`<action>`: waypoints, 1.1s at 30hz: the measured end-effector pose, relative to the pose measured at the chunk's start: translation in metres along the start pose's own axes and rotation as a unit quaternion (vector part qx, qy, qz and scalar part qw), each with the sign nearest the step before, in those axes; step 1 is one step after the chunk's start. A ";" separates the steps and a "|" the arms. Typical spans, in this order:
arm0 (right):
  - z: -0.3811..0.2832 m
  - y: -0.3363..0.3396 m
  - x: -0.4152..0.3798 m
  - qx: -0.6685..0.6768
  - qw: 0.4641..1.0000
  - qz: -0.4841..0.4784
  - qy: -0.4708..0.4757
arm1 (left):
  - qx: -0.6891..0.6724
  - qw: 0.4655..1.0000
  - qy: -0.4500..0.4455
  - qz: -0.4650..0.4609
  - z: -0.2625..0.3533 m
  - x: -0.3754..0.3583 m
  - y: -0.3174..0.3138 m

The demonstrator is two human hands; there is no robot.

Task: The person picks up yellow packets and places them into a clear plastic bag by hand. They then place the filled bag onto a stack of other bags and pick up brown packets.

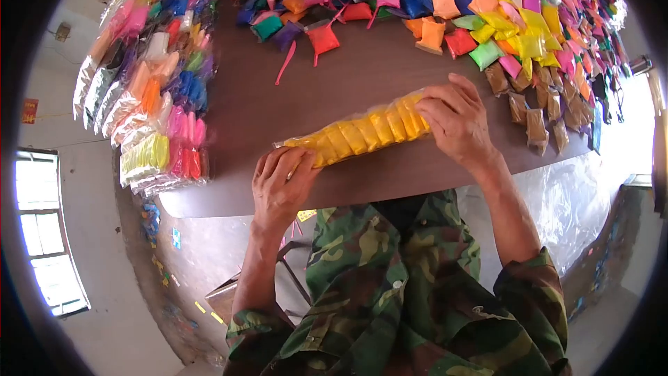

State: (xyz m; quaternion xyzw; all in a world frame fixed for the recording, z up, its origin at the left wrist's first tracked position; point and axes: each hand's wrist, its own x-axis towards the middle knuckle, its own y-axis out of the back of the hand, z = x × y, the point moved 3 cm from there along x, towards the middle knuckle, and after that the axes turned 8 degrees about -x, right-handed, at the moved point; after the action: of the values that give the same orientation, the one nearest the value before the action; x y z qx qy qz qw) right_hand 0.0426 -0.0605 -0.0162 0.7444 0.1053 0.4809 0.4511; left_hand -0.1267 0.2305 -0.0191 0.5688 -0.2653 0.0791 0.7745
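A long clear bag of yellow packets (pixel 369 129) lies slantwise above the front of the brown table, its packets lined up in a row. My left hand (pixel 282 177) grips the bag's left end, fingers curled over it, with a ring on one finger. At the opposite end, my right hand (pixel 456 122) holds the bag, thumb and fingers closed about its edge. The undersides of both grips are hidden.
Stacked bags of coloured packets (pixel 163 97) line the table's left side. Loose packets (pixel 417 0) in many colours cover the back and right. Brown packets (pixel 537 129) lie near the right edge. A pink strip (pixel 285 63) rests on the tabletop (pixel 243 111).
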 end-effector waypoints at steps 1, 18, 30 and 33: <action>0.001 0.000 -0.002 -0.001 1.000 0.002 0.002 | 0.001 1.000 0.003 -0.002 -0.001 0.000 0.000; -0.005 0.006 -0.033 0.097 0.995 0.001 0.014 | 0.015 0.998 0.030 -0.048 -0.004 0.003 0.002; -0.021 0.014 -0.049 0.053 0.998 -0.015 -0.015 | 0.061 0.996 0.031 -0.053 -0.001 -0.005 0.001; -0.025 0.012 -0.052 0.047 0.999 0.006 -0.023 | 0.068 0.996 0.032 -0.046 0.000 -0.006 0.001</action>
State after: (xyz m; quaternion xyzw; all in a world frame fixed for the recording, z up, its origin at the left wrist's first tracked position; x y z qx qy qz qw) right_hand -0.0073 -0.0838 -0.0357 0.7765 0.1126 0.4607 0.4149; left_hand -0.1319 0.2324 -0.0213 0.6289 -0.2081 0.0792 0.7449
